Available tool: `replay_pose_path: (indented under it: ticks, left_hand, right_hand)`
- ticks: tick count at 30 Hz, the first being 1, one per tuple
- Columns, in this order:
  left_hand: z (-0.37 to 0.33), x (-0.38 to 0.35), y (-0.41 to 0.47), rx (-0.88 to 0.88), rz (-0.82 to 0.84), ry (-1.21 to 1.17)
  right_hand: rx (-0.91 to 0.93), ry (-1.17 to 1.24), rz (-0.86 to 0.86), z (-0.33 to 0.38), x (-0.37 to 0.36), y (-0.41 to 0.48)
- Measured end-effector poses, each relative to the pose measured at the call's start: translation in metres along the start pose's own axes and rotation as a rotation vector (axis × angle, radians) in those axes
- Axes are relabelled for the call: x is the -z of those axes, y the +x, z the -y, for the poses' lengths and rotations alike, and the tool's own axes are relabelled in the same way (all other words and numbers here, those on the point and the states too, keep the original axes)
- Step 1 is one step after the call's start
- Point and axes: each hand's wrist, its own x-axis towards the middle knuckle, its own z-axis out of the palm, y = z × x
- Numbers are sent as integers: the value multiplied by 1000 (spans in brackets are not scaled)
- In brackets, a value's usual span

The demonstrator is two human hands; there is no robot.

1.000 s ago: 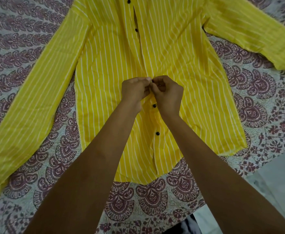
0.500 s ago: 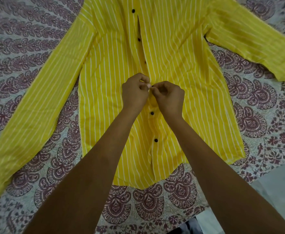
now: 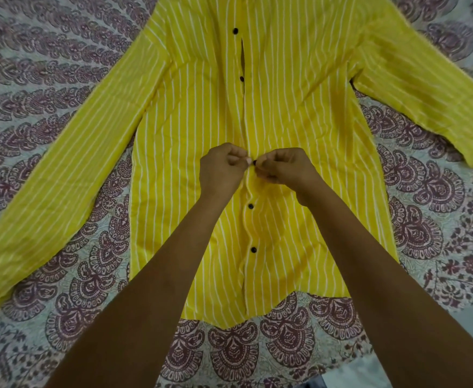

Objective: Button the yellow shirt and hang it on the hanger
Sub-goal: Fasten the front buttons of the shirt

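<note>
The yellow striped shirt (image 3: 299, 113) lies flat on a paisley bedsheet (image 3: 47, 88), collar and cuffs cut off by the frame, while the left hand (image 3: 221, 170) and right hand (image 3: 285, 169) pinch its placket around a half-hidden black button (image 3: 254, 163), fingers curled tight.

The yellow shirt (image 3: 190, 163) is laid flat, front up, on a patterned bedsheet (image 3: 47, 88), sleeves spread to either side. Both hands meet at the placket mid-front: the left hand (image 3: 222, 170) and the right hand (image 3: 285, 168) are pinched on fabric around a black button (image 3: 254, 163). Two buttons below are seen fastened; the placket above is seen gaping.
</note>
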Motion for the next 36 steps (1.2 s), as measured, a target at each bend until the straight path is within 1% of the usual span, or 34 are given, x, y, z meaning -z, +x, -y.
replay_pose_path:
  ticks: [2,5,7,9,11,13,16,17,18,20,24,26,29,30,32,34,36]
  left_hand:
    - [0,3,6,46,13,6]
    - [-7,6,19,64,-28,12]
    - [-15,7,30,47,-50,23]
    - [-21,7,41,31,-62,15]
    - [-25,5,53,27,-76,8]
    - [-27,3,65,45,-82,-6]
    - [-24,-3,81,91,-46,-27]
    - [-22,-5,85,104,-28,-32]
    - [-21,-7,87,109,-8,-40]
    - [-18,-13,90,105,34,-59]
    - [-13,-25,91,47,125,4]
    - [-10,-29,91,15,106,39]
    - [-7,-31,91,-70,-10,116]
    - [-7,-31,90,-120,-29,141]
    - [-8,-34,89,-189,16,177]
    - [-9,-38,89,-178,78,223]
    - [-9,-39,89,-149,52,255]
  right_hand:
    - [30,-172,-56,-3,2,7]
    - [157,-379,-176,1,0,20]
    - [233,-414,-173,8,-3,27]
    - [286,-480,-129,14,-9,35]
    - [290,-579,-82,18,-14,45]
    - [266,-718,-74,20,-21,55]
    - [253,-1015,-164,19,-26,67]
    - [271,-1071,-199,17,-26,69]
    - [287,-1078,-230,15,-25,71]
    - [296,-982,-288,12,-21,75]
    - [280,-657,-364,12,-5,86]
    - [222,-481,-351,10,5,93]
    - [88,-248,-325,6,12,100]
    - [62,-208,-326,3,12,101]
    - [37,-157,-341,-1,13,101]
    - [21,-130,-360,-4,12,103]
    - [19,-115,-355,-6,11,103]
